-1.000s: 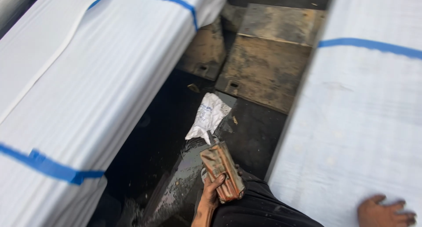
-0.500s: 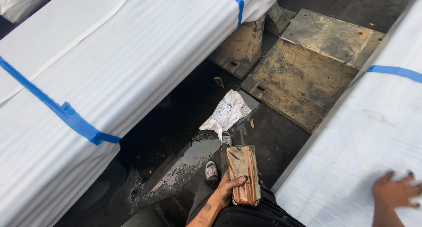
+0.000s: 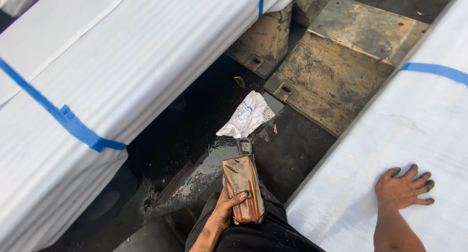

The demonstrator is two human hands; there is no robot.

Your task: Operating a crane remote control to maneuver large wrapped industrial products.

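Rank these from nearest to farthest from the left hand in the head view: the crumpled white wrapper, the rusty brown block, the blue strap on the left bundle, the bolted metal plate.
From the left hand:
1. Rusty brown block: in its grip, against the thigh.
2. Crumpled white wrapper: on the dark floor just ahead.
3. Blue strap: off to the left, around the white-wrapped bundle.
4. Bolted metal plate: ahead and to the right.

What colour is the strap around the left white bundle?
Blue strap on the white bundle; clearest in the head view.

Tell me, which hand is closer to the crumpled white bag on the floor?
Left. The left hand grips a rusty brown block just below the crumpled bag. The right hand lies flat on the white bundle, far off to the bag's right.
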